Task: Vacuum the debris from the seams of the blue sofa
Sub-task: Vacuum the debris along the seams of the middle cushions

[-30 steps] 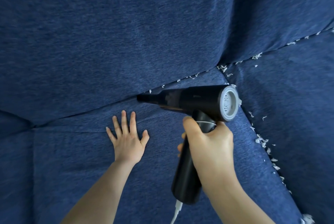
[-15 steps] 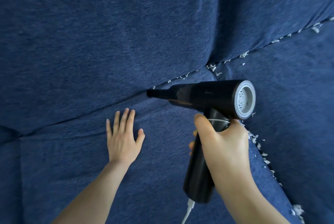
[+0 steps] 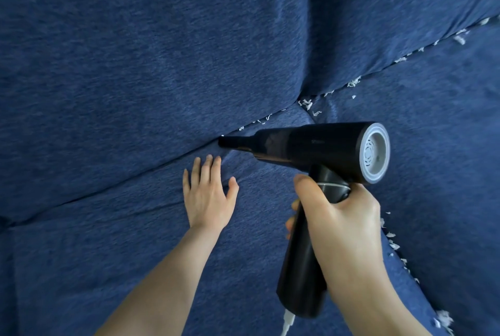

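Observation:
The blue sofa (image 3: 135, 51) fills the view. My right hand (image 3: 343, 222) grips the handle of a black handheld vacuum (image 3: 311, 143), its narrow nozzle tip (image 3: 224, 142) pushed into the seam between back cushion and seat cushion. Flat on the seat cushion just below the nozzle lies my left hand (image 3: 208, 197), fingers spread, pressing the fabric down. White debris flakes (image 3: 305, 104) lie in the seam to the right of the nozzle and at the junction of the cushions.
More white flakes (image 3: 403, 59) line the back seam toward the upper right. Others run down the seam between the two seat cushions (image 3: 393, 243), with a clump (image 3: 443, 320) at the lower right. A white cord (image 3: 286, 322) leaves the vacuum's handle.
The vacuum nozzle has slid rightward along the back seam, and the flakes at its earlier spot are gone. My left hand has followed it, staying flat on the seat cushion.

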The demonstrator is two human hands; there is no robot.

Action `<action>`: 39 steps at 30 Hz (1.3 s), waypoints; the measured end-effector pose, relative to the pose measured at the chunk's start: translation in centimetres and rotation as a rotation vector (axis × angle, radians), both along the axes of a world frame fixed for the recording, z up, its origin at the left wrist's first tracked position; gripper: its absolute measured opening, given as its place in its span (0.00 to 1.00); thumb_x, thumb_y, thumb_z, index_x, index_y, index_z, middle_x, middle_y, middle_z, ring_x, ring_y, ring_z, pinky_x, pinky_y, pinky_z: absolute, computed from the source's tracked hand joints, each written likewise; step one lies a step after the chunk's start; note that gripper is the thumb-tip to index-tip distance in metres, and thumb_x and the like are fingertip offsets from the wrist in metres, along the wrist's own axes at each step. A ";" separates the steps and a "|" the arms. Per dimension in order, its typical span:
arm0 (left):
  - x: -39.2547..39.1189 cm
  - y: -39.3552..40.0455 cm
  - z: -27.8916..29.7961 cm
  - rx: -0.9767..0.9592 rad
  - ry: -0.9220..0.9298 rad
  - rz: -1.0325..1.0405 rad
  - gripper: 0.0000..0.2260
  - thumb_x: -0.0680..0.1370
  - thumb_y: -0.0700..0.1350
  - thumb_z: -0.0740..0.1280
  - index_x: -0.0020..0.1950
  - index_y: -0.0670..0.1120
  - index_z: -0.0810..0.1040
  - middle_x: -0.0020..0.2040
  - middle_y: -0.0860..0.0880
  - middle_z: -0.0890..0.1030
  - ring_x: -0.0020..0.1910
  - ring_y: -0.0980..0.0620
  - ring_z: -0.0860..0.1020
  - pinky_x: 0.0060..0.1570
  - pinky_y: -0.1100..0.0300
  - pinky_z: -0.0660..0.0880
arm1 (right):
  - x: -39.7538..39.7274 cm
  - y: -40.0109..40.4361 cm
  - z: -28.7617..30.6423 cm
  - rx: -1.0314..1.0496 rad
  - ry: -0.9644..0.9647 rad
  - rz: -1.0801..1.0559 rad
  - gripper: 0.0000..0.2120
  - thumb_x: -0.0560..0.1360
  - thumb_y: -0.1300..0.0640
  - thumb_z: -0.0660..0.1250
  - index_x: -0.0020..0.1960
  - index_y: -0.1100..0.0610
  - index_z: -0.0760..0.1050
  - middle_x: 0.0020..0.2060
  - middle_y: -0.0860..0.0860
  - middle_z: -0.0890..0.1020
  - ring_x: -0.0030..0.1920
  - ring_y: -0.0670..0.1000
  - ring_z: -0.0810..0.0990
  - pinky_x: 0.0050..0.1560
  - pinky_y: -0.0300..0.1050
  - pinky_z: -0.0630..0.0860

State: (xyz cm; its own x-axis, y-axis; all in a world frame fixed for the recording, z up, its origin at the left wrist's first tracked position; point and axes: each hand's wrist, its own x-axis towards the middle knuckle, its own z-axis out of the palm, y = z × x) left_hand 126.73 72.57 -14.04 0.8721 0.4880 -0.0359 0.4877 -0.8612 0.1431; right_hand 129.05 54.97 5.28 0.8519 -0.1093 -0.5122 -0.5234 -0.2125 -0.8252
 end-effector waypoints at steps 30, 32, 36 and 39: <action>1.1 0.3 0.5 0.102 0.013 -0.089 0.25 0.78 0.56 0.53 0.67 0.42 0.73 0.60 0.41 0.76 0.60 0.38 0.73 0.64 0.38 0.67 | 0.5 -2.2 -1.2 0.113 0.056 -0.157 0.10 0.70 0.56 0.72 0.32 0.56 0.76 0.23 0.52 0.81 0.25 0.54 0.82 0.40 0.61 0.85; 2.3 0.2 0.7 0.052 -0.014 -0.112 0.26 0.79 0.57 0.53 0.63 0.39 0.74 0.63 0.41 0.75 0.65 0.40 0.71 0.67 0.40 0.66 | 0.9 -3.0 -1.4 0.123 0.047 -0.192 0.10 0.71 0.56 0.72 0.32 0.55 0.77 0.23 0.52 0.81 0.25 0.54 0.82 0.41 0.59 0.84; 4.8 -1.4 0.6 -0.066 0.013 -0.136 0.26 0.80 0.57 0.54 0.73 0.43 0.65 0.75 0.45 0.64 0.76 0.44 0.58 0.74 0.46 0.56 | 1.7 -3.2 -1.9 0.222 0.092 -0.236 0.09 0.71 0.57 0.71 0.34 0.55 0.74 0.26 0.51 0.81 0.23 0.53 0.81 0.38 0.55 0.83; 4.8 -3.1 0.1 -0.018 0.053 -0.135 0.27 0.81 0.58 0.54 0.76 0.46 0.62 0.77 0.48 0.60 0.77 0.44 0.55 0.75 0.45 0.53 | 1.6 -3.7 -2.3 0.241 0.108 -0.235 0.07 0.70 0.56 0.71 0.36 0.55 0.76 0.26 0.51 0.81 0.23 0.53 0.82 0.40 0.59 0.85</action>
